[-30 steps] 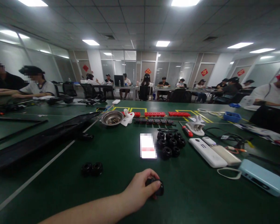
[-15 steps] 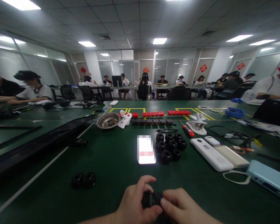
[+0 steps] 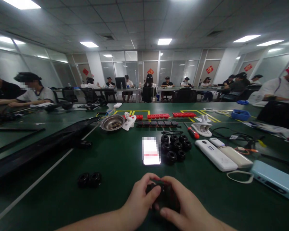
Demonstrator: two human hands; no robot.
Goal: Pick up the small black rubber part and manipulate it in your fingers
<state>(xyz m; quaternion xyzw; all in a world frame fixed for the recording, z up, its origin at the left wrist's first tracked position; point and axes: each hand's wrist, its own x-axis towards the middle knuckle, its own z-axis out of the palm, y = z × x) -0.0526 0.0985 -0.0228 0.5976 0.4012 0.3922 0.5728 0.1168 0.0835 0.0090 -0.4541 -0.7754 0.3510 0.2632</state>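
Low in front of me, both hands are around a dark black round part point(image 3: 156, 187) that looks like a small rubber tyre. My left hand point(image 3: 138, 199) grips it from the left, with the thumb across its near face. My right hand point(image 3: 186, 202) curls around it from the right, fingers at the top and thumb lower down. The fingers partly hide the part and it is blurred. Beyond the hands lies a phone with a lit screen point(image 3: 151, 151). Beside it several black tyres point(image 3: 177, 146) sit in a cluster. Two more tyres point(image 3: 89, 179) rest at the left.
A metal bowl point(image 3: 112, 123) with small pieces, red trays point(image 3: 158, 115) and a black strip point(image 3: 157, 124) lie farther back. At the right are a screwdriver point(image 3: 193, 132), a white power bank point(image 3: 216, 155) and a light-blue device point(image 3: 275, 179). A long black bag point(image 3: 38, 149) stretches along the left.
My right hand has shifted from pinching the part's right end to curling around it. The left thumb has moved up onto the part. The view has shifted slightly.
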